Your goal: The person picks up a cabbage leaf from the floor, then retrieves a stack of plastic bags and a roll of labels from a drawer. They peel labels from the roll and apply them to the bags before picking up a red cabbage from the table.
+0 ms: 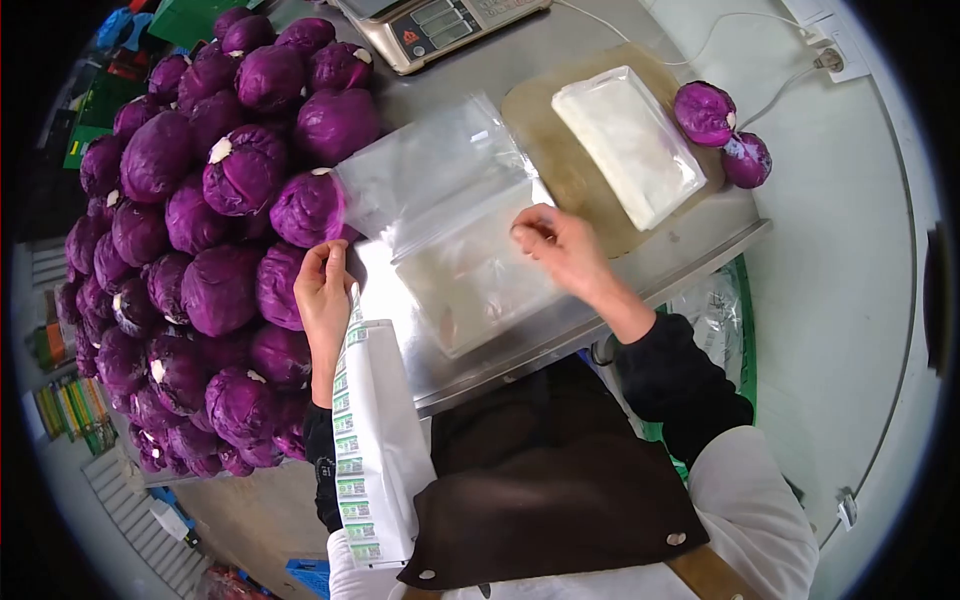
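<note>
My left hand (pixel 324 297) is beside the cabbage pile, its thumb and fingertips pressed together; what they hold, if anything, is too small to tell. A white strip of green-printed labels (pixel 352 440) hangs along my left forearm. Clear plastic bags (pixel 440 180) lie on the metal table between my hands, their left edge close to my left fingertips. My right hand (pixel 562 250) is over the right side of the bags with its fingers curled in; anything between them is hidden. Many purple cabbages (pixel 240 170) are heaped at the left.
A stack of clear bags (pixel 630 145) lies on a brownish mat (pixel 540 110) at the right. Two purple cabbages (pixel 705 112) sit beyond it by the wall. A digital scale (pixel 435 25) stands at the back, with a white cable. The metal table's front edge (pixel 560 350) is near my apron.
</note>
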Action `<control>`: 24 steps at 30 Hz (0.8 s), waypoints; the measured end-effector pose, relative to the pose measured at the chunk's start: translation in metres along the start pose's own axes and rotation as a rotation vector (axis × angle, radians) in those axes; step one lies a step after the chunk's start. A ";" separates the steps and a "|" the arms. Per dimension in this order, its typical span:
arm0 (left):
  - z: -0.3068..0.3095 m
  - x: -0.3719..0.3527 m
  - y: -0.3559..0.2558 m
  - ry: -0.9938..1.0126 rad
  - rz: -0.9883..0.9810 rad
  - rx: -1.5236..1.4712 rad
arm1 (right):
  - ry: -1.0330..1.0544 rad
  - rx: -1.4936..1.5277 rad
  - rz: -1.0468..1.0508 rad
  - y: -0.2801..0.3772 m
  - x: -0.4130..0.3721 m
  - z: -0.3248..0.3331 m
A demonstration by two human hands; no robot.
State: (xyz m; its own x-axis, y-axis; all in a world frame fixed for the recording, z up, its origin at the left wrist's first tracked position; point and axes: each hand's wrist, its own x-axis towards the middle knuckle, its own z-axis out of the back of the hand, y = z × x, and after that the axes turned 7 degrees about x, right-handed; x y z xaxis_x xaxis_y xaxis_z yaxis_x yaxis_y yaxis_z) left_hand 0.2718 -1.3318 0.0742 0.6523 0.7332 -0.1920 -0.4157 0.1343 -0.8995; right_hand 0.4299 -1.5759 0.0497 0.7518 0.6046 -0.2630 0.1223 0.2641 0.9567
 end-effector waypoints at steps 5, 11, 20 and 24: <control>-0.014 -0.009 -0.020 -0.028 -0.085 0.125 | 0.060 -0.072 0.110 -0.029 0.041 -0.018; -0.016 -0.013 -0.034 -0.052 -0.083 0.376 | 0.304 0.344 -0.128 0.027 0.019 -0.065; -0.021 -0.017 -0.036 -0.025 -0.178 0.921 | 0.366 0.188 -0.314 0.046 -0.019 -0.126; -0.022 -0.019 -0.032 -0.021 -0.185 1.064 | 0.329 -0.014 -0.180 0.044 -0.023 -0.127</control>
State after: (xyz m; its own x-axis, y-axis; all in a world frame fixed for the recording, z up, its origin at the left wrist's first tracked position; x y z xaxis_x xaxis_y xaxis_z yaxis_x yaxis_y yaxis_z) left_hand 0.2867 -1.3651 0.0980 0.7547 0.6521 -0.0723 -0.6558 0.7469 -0.1099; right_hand 0.3361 -1.4828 0.0824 0.4702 0.7561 -0.4552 0.2235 0.3970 0.8902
